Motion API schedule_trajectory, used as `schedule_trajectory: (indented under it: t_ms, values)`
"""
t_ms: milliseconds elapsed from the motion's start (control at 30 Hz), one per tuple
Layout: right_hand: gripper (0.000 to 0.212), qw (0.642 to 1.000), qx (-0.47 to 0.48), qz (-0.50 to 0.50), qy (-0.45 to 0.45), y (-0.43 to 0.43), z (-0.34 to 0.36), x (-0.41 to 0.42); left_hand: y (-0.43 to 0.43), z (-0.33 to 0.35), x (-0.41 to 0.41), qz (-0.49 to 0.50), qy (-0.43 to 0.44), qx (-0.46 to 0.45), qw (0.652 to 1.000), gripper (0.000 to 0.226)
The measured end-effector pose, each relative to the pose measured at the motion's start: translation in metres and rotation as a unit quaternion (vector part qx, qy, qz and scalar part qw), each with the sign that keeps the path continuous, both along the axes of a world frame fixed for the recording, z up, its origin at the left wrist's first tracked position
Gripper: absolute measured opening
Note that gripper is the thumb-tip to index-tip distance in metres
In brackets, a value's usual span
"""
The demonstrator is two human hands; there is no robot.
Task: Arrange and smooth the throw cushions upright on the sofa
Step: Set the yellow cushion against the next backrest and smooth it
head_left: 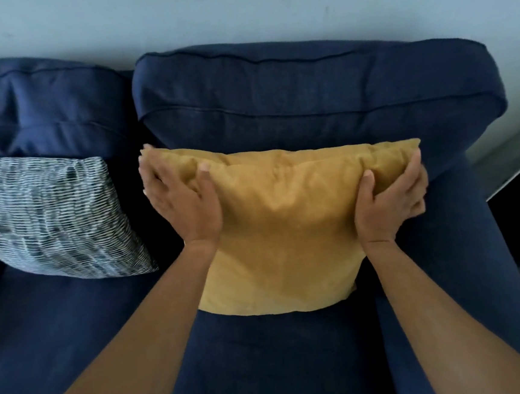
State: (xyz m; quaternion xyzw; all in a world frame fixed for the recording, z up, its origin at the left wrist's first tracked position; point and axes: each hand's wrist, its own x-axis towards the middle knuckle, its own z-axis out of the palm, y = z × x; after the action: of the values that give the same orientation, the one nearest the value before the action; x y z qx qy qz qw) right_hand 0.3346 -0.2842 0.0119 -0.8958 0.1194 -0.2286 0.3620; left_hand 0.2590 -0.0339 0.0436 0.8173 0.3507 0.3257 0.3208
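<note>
A mustard-yellow cushion (286, 222) stands upright on the navy sofa seat (266, 353), leaning against the right back cushion (306, 98). My left hand (180, 200) grips its upper left corner, thumb on the front and fingers around the side. My right hand (388, 201) holds the upper right corner in the same way. A black-and-white patterned cushion (49, 215) stands propped against the left back cushion (41, 115), a short gap away from the yellow one.
The sofa's right armrest (464, 242) runs beside the yellow cushion. A pale wall (236, 10) rises behind the sofa. Floor and dark objects show past the armrest at the right edge.
</note>
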Motion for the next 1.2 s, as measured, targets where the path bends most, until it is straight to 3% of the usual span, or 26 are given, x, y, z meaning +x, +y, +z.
schedule_trajectory:
  t_ms: [100, 200, 267, 333, 500, 600, 667, 700, 767, 833, 967, 1067, 1200]
  values:
    - [0.061, 0.977, -0.122, 0.139, -0.108, 0.026, 0.018, -0.005, -0.04, -0.008, -0.01, -0.169, 0.025, 0.207, 0.963, 0.065]
    - [0.054, 0.904, -0.259, 0.329, -0.087, 0.056, 0.009, -0.015, -0.064, -0.043, -0.022, -0.326, 0.099, 0.331, 0.88, 0.061]
    - [0.052, 0.844, -0.367, 0.389, -0.038, 0.051, -0.011, -0.011, -0.046, -0.069, -0.024, -0.341, 0.183, 0.385, 0.838, 0.065]
    - [0.054, 0.837, -0.409, 0.363, 0.023, 0.026, -0.025, 0.004, -0.019, -0.081, -0.015, -0.323, 0.243, 0.408, 0.819, 0.068]
    - [0.065, 0.91, -0.345, 0.184, 0.135, -0.022, -0.03, 0.028, 0.02, -0.068, 0.013, -0.227, 0.288, 0.348, 0.863, 0.072]
    - [0.066, 0.948, -0.269, 0.142, 0.094, -0.001, -0.012, 0.015, 0.014, -0.052, 0.017, -0.16, 0.24, 0.275, 0.917, 0.069]
    - [0.064, 0.942, -0.268, 0.201, 0.018, 0.03, -0.001, -0.002, -0.007, -0.043, 0.015, -0.187, 0.172, 0.272, 0.928, 0.066]
    - [0.063, 0.925, -0.287, 0.248, -0.008, 0.046, -0.002, -0.011, -0.02, -0.043, 0.012, -0.225, 0.16, 0.291, 0.916, 0.064]
    - [0.06, 0.882, -0.347, 0.317, -0.019, 0.064, -0.012, -0.021, -0.031, -0.053, 0.006, -0.281, 0.186, 0.315, 0.887, 0.062]
    - [0.058, 0.866, -0.376, 0.33, 0.006, 0.057, -0.023, -0.011, -0.01, -0.066, 0.007, -0.256, 0.227, 0.287, 0.895, 0.062]
    - [0.058, 0.885, -0.379, 0.261, 0.068, 0.002, -0.027, 0.026, 0.06, -0.068, 0.012, -0.181, 0.282, 0.263, 0.905, 0.062]
    - [0.063, 0.923, -0.327, 0.183, 0.09, -0.015, -0.019, 0.034, 0.082, -0.058, 0.011, -0.132, 0.281, 0.23, 0.922, 0.062]
    - [0.062, 0.944, -0.28, 0.173, 0.024, 0.019, -0.008, 0.008, 0.045, -0.032, 0.006, -0.118, 0.141, 0.213, 0.96, 0.064]
